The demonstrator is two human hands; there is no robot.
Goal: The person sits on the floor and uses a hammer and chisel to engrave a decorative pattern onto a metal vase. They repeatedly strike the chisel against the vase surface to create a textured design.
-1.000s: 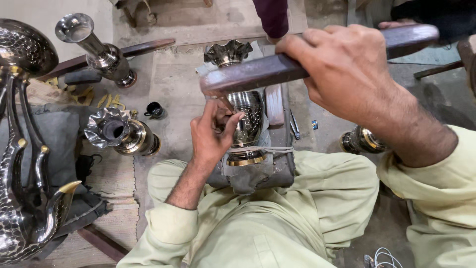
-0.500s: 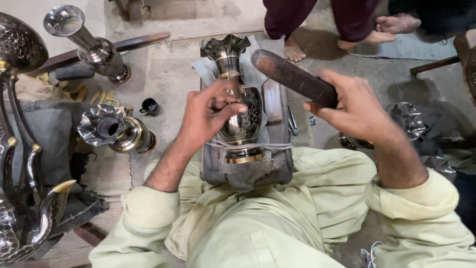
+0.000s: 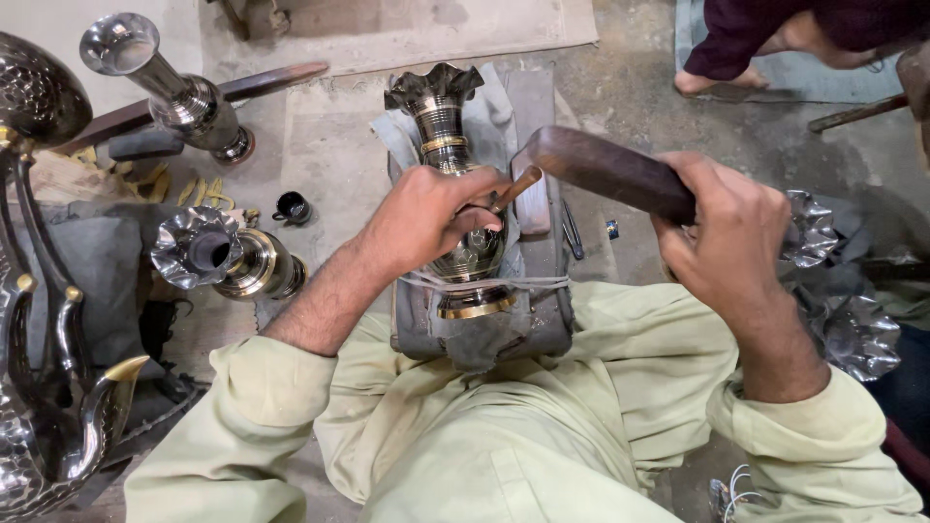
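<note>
The vase (image 3: 455, 194) lay on its side on a padded block (image 3: 542, 329) in the lap, strapped down near its base. It was judged heavy, stiff and slippery, best gripped at the belly. The left hand (image 3: 426, 218) was closed on a punch (image 3: 513, 189) held against it; the right hand (image 3: 731, 237) was closed on a wooden mallet (image 3: 605, 174). More vases (image 3: 228, 257) lay on the floor.
</note>
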